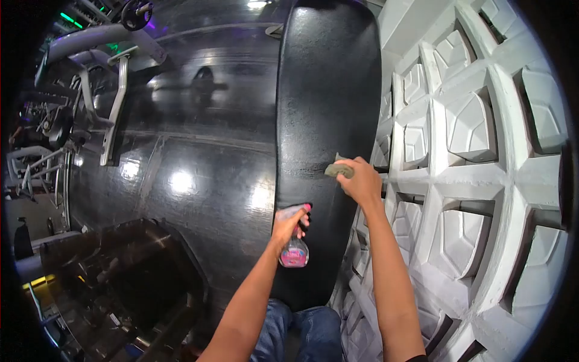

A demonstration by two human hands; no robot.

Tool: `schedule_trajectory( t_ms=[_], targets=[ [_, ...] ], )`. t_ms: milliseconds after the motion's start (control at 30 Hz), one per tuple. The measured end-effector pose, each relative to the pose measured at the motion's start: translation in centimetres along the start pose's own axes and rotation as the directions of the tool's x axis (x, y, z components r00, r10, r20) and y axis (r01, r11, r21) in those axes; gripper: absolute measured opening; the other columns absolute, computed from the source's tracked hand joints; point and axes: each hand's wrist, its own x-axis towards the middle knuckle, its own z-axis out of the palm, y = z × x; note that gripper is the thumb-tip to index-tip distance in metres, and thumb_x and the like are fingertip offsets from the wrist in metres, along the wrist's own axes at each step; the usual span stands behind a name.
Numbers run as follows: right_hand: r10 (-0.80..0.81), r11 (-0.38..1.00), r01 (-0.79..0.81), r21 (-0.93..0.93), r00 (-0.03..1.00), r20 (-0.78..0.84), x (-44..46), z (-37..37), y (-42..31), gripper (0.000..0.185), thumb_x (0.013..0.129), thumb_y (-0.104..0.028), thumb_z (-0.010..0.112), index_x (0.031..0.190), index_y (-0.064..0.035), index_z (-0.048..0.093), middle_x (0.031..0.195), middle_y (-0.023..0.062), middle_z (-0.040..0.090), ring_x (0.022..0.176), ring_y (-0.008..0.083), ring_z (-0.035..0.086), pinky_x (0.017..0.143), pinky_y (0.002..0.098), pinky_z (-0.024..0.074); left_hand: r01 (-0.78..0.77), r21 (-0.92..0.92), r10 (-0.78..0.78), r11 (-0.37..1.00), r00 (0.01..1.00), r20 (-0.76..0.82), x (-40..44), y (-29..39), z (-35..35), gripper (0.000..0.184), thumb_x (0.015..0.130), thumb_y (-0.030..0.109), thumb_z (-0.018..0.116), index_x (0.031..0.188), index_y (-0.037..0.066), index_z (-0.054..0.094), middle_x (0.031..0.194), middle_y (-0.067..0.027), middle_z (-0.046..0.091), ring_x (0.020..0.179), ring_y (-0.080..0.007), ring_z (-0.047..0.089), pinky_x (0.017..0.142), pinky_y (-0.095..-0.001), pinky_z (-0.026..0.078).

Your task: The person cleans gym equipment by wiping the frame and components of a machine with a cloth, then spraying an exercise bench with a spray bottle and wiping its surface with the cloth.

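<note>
In my left hand [288, 228] is a clear spray bottle [294, 253] with a pink label and a pink nozzle. My fingers wrap round its neck, and it hangs over the near part of a long black padded bench [325, 90]. Further along, toward the bench's right edge, my right hand [360, 180] grips a bunched greenish-grey cloth [339, 169] just above or on the black surface; I cannot tell whether it touches. Faint wet-looking streaks show on the padding near the cloth.
A white moulded wall [470, 130] of raised blocks runs close along the bench's right side. Shiny dark flooring [211, 163] lies to the left, with grey gym machines [114, 102] beyond. A dark bin-like shape [145, 271] stands at the lower left. My jeans [295, 332] touch the bench's near end.
</note>
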Motion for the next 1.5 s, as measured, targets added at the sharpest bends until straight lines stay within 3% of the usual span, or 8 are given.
schedule_trajectory(
  t_ms=[167, 267, 467, 700, 867, 1100, 1300, 1500],
  targets=[
    [0.041, 0.999, -0.047, -0.023, 0.976, -0.215, 0.1, 2.7, -2.3, 0.03, 0.078, -0.021, 0.073, 0.108, -0.0215, 0.072, 0.105, 0.006, 0.063, 0.096, 0.0297, 0.063, 0.081, 0.0428, 0.0528, -0.035, -0.075, 0.029, 0.997, 0.996, -0.082, -1.1, -3.5, -0.2, 0.05, 0.093, 0.045, 0.056, 0.092, -0.005, 0.065, 0.072, -0.0152, 0.065, 0.036, -0.0197, 0.049, 0.039, -0.0317, 0.046],
    [-0.044, 0.999, 0.044, -0.004, 0.997, -0.069, -0.2, 5.0, -4.8, 0.037, 0.079, -0.021, 0.074, 0.115, -0.0224, 0.068, 0.112, 0.0042, 0.06, 0.105, 0.028, 0.06, 0.084, 0.0465, 0.0533, 0.055, -0.127, -0.07, 0.99, 0.99, -0.123, -0.1, -3.3, -0.4, 0.055, 0.092, 0.046, 0.047, 0.089, -0.006, 0.064, 0.069, -0.0176, 0.064, 0.034, -0.0229, 0.048, 0.038, -0.0333, 0.046],
    [-0.054, 0.998, 0.054, 0.022, 0.999, 0.005, -3.7, 5.1, -4.1, 0.035, 0.075, -0.021, 0.075, 0.109, -0.0234, 0.071, 0.102, 0.0038, 0.064, 0.093, 0.0283, 0.065, 0.079, 0.0425, 0.0546, 0.092, -0.067, -0.101, 0.994, 0.982, -0.161, -0.5, -2.1, 0.0, 0.051, 0.091, 0.04, 0.048, 0.084, -0.008, 0.065, 0.068, -0.0171, 0.065, 0.033, -0.0206, 0.048, 0.035, -0.0327, 0.045],
    [0.313, 0.943, -0.274, 0.191, 0.923, -0.224, -4.7, 0.7, 2.4, 0.029, 0.077, -0.024, 0.072, 0.105, -0.0189, 0.073, 0.096, 0.0077, 0.065, 0.093, 0.0315, 0.064, 0.08, 0.0431, 0.0509, 0.053, -0.031, -0.057, 0.998, 0.986, -0.157, -0.4, -2.7, -0.2, 0.052, 0.091, 0.041, 0.05, 0.08, -0.007, 0.065, 0.065, -0.0164, 0.064, 0.032, -0.0203, 0.046, 0.036, -0.0326, 0.046],
    [0.221, 0.958, -0.132, 0.255, 0.906, -0.361, -3.7, 3.7, 0.5, 0.03, 0.083, -0.021, 0.072, 0.112, -0.019, 0.07, 0.1, 0.007, 0.064, 0.094, 0.0317, 0.064, 0.08, 0.0401, 0.0507, 0.062, 0.053, -0.053, 0.997, 0.986, -0.157, -0.5, -2.7, -0.3, 0.052, 0.093, 0.041, 0.045, 0.075, -0.004, 0.062, 0.061, -0.0165, 0.062, 0.03, -0.0219, 0.046, 0.036, -0.0352, 0.047],
    [0.131, 0.968, -0.115, 0.223, 0.99, -0.057, -6.4, 5.5, -2.5, 0.033, 0.079, -0.023, 0.072, 0.113, -0.0242, 0.069, 0.104, 0.0039, 0.063, 0.096, 0.0292, 0.063, 0.081, 0.0445, 0.053, 0.087, 0.06, -0.076, 0.994, 0.983, -0.166, -0.6, -2.3, -0.1, 0.052, 0.092, 0.043, 0.046, 0.074, -0.003, 0.061, 0.061, -0.0162, 0.062, 0.029, -0.0217, 0.045, 0.036, -0.0351, 0.046],
    [0.396, 0.894, -0.267, 0.361, 0.848, -0.352, -6.2, 3.7, 2.9, 0.029, 0.084, -0.025, 0.07, 0.112, -0.0154, 0.07, 0.1, 0.0093, 0.066, 0.097, 0.0332, 0.063, 0.084, 0.0426, 0.0489, 0.079, 0.08, -0.067, 0.994, 0.988, -0.142, -0.5, -2.6, -0.4, 0.052, 0.093, 0.043, 0.045, 0.075, -0.003, 0.061, 0.062, -0.0165, 0.062, 0.03, -0.0213, 0.044, 0.037, -0.0355, 0.046],
    [0.576, 0.736, -0.287, 0.613, 0.742, -0.344, -5.4, 5.3, 4.4, 0.035, 0.088, -0.031, 0.068, 0.113, -0.0057, 0.069, 0.108, 0.0137, 0.068, 0.102, 0.0321, 0.064, 0.092, 0.04, 0.0473, 0.102, 0.095, -0.09, 0.99, 0.989, -0.12, -0.5, -2.4, -0.6, 0.053, 0.094, 0.044, 0.045, 0.076, -0.003, 0.061, 0.062, -0.0162, 0.062, 0.031, -0.0206, 0.044, 0.038, -0.0349, 0.046]
  ],
)
